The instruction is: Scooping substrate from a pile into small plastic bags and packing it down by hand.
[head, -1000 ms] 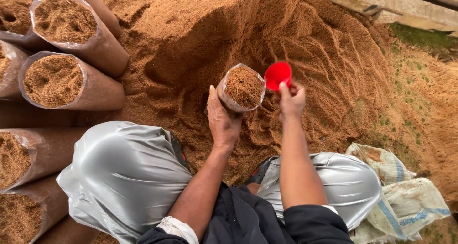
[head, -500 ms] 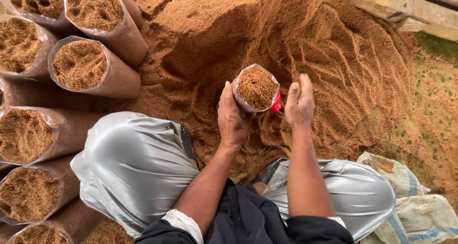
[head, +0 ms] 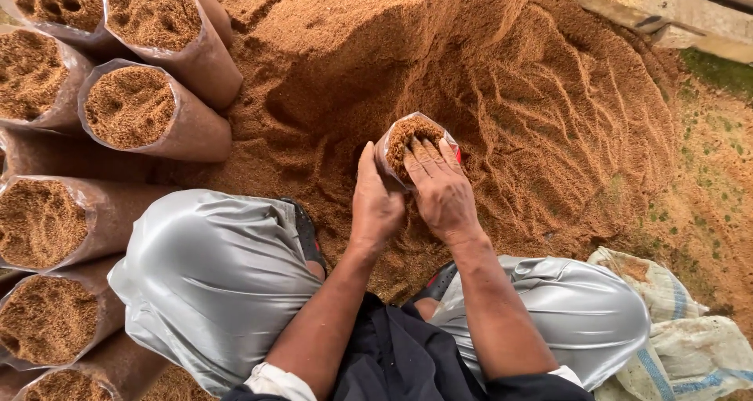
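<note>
Now pressing right hand (head: 443, 189) fingers flat into sawdust-filled clear plastic bag (head: 412, 146), red scoop (head: 457, 156) nearly hidden behind, left hand (head: 375, 205) wrapping bag's side against sawdust heap (head: 502, 79); likely soft-walled, fairly heavy, best gripped round the middle.

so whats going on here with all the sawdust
A crouching person grips a clear plastic bag of brown sawdust with the left hand, while the right hand presses its fingers into the fill at the bag's mouth. A large sawdust heap lies ahead, and filled bags lie stacked to the left.
</note>
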